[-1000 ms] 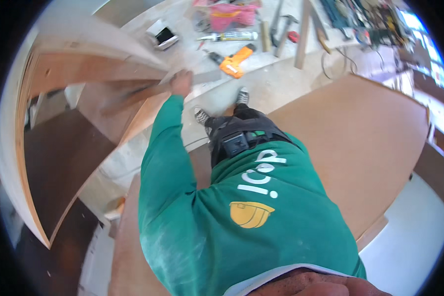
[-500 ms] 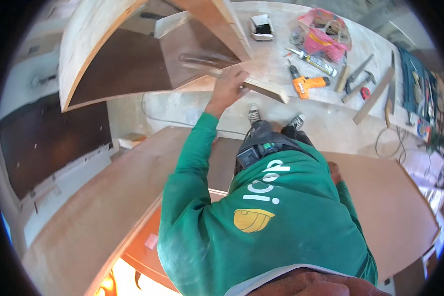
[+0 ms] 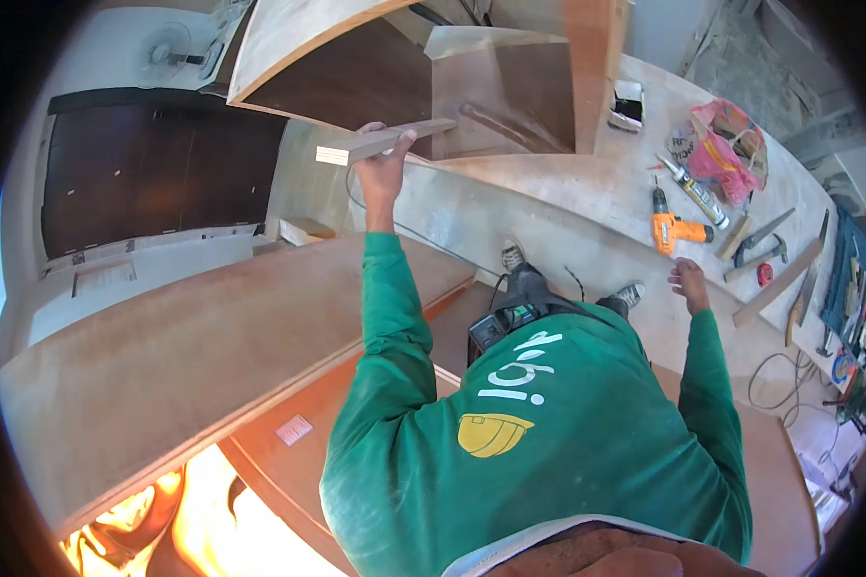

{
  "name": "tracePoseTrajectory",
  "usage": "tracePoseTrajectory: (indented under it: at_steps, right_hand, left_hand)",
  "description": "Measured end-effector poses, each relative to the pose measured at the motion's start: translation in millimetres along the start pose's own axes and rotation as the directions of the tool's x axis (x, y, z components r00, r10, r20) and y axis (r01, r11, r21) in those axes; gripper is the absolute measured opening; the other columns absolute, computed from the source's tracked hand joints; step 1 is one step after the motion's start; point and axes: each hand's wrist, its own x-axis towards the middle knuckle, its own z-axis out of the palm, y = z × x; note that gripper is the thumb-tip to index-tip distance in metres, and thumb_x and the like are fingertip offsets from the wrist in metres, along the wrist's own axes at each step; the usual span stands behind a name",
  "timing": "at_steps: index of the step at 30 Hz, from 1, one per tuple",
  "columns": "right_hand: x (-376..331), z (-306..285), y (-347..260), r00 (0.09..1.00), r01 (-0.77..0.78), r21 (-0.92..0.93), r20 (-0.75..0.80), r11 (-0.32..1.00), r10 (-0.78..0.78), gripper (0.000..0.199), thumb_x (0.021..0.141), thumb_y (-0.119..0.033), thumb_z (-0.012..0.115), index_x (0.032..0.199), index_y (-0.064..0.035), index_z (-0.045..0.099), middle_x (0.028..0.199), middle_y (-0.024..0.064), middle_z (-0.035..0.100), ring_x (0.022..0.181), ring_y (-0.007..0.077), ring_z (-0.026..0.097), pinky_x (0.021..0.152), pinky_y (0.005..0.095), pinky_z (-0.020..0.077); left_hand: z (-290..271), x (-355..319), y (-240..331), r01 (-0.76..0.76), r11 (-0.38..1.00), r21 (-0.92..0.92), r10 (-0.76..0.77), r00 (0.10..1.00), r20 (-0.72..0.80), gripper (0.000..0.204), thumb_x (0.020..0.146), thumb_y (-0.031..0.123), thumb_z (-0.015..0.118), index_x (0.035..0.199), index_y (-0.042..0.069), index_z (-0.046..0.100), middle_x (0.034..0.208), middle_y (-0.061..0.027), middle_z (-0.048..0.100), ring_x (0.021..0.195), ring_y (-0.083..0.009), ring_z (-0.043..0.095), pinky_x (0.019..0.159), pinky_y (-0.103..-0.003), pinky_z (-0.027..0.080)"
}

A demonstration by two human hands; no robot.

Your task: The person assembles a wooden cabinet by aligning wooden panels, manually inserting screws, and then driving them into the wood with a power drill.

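Observation:
My left hand [image 3: 383, 171] is closed around a narrow wooden strip [image 3: 373, 145], with the thumb on the near side. One pale cut end of the strip points left; its other end reaches into the opening of a curved wooden cabinet [image 3: 322, 37] with dark inner panels. Whether the strip touches the cabinet I cannot tell. Out to the right, my right hand [image 3: 688, 281] hangs with fingers apart and nothing in it, just short of the workbench edge. Nearest to it on the bench lies an orange cordless drill [image 3: 678, 231].
The workbench [image 3: 635, 216] also bears a sealant tube [image 3: 695, 192], a pink bag [image 3: 726, 159], a small box [image 3: 627, 106], a hammer [image 3: 760, 258], a red tape measure [image 3: 765, 275] and a long wooden slat [image 3: 784, 279]. Large curved panels [image 3: 212, 337] stand close at my left. A cable [image 3: 433, 242] crosses the floor.
My left hand has swung the strip leftward, turning its end the other way. My right hand has come up from beside my body toward the bench. The view has turned left.

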Motion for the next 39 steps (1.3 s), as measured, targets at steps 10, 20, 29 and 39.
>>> tracePoseTrajectory:
  at_steps: [10, 20, 29, 39]
  right_hand:
    - [-30, 192, 45, 0.987, 0.135, 0.002, 0.091, 0.991, -0.134, 0.034, 0.100, -0.029, 0.061, 0.108, 0.0011, 0.073, 0.098, 0.0126, 0.074, 0.094, 0.0284, 0.069, 0.088, 0.0416, 0.0529]
    - [-16, 217, -116, 0.965, 0.222, -0.268, 0.201, 0.937, -0.171, 0.036, 0.101, -0.031, 0.061, 0.120, -0.0018, 0.069, 0.092, 0.0066, 0.070, 0.077, 0.0152, 0.068, 0.064, 0.0314, 0.0524]
    - [8, 263, -217, 0.803, 0.561, -0.407, 0.479, 0.721, -0.355, 0.041, 0.098, -0.026, 0.061, 0.130, 0.0004, 0.067, 0.106, 0.0204, 0.073, 0.096, 0.0295, 0.071, 0.091, 0.0401, 0.0539]
    - [-65, 375, -395, 0.493, 0.866, -0.230, 0.538, 0.443, -0.684, 0.052, 0.094, -0.027, 0.068, 0.138, -0.0004, 0.061, 0.111, 0.0232, 0.070, 0.105, 0.0327, 0.069, 0.094, 0.0423, 0.0532]
  left_hand:
    - [28, 67, 2, -0.103, 0.990, 0.096, 0.099, 0.994, 0.042, 0.065, 0.077, 0.034, 0.094, 0.115, -0.007, 0.061, 0.110, -0.0176, 0.067, 0.101, -0.0277, 0.066, 0.089, -0.040, 0.053]
    - [22, 81, -5, 0.037, 0.980, 0.194, -0.030, 0.999, -0.038, 0.065, 0.078, 0.031, 0.091, 0.120, -0.005, 0.059, 0.112, -0.0271, 0.067, 0.105, -0.0459, 0.064, 0.092, -0.049, 0.052]
    - [1, 73, 27, 0.059, 0.998, 0.003, -0.059, 0.998, 0.015, 0.051, 0.080, 0.024, 0.094, 0.108, -0.005, 0.063, 0.095, -0.0117, 0.070, 0.084, -0.0181, 0.065, 0.078, -0.033, 0.055]
    - [-23, 84, 1, 0.074, 0.995, 0.071, -0.072, 0.997, -0.038, 0.060, 0.071, 0.036, 0.097, 0.101, -0.004, 0.064, 0.089, -0.0128, 0.067, 0.077, -0.0256, 0.064, 0.070, -0.035, 0.053]
